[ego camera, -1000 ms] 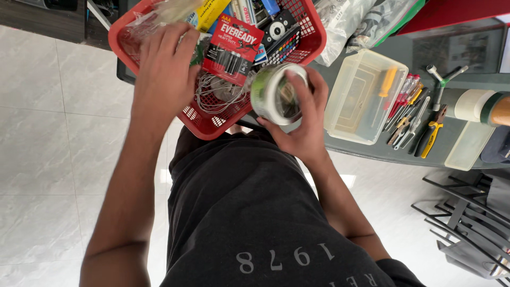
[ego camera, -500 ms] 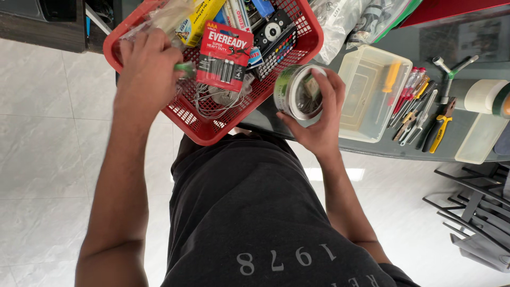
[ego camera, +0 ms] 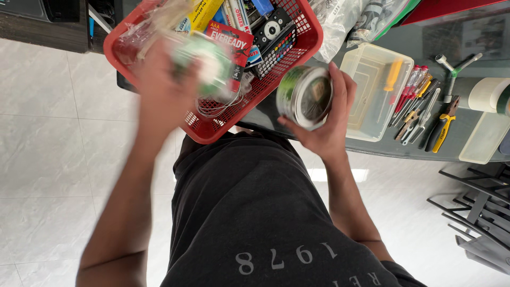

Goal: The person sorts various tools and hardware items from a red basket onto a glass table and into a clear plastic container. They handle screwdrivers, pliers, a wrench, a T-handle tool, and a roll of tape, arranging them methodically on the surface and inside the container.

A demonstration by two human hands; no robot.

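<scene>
My right hand [ego camera: 332,119] holds a green-and-white tape roll [ego camera: 304,96] over the edge of the dark table, to the right of the red basket [ego camera: 308,40]. My left hand [ego camera: 159,95] is blurred with motion above the basket's near left part and grips a second green-and-white roll [ego camera: 204,65]. Inside the basket lie a red battery pack [ego camera: 232,38], a coil of thin wire [ego camera: 220,103], a black remote [ego camera: 271,29], a yellow box [ego camera: 199,16] and clear plastic bags.
A clear plastic box [ego camera: 374,90] stands right of the basket. Beside it lie several screwdrivers and pliers [ego camera: 419,114], a clear lid [ego camera: 483,138] and a white tape roll [ego camera: 486,94]. Metal racks [ego camera: 473,212] stand on the tiled floor at right.
My left hand has lifted a green-and-white roll out of the basket and swings rightward. My right hand has moved its roll a little to the right.
</scene>
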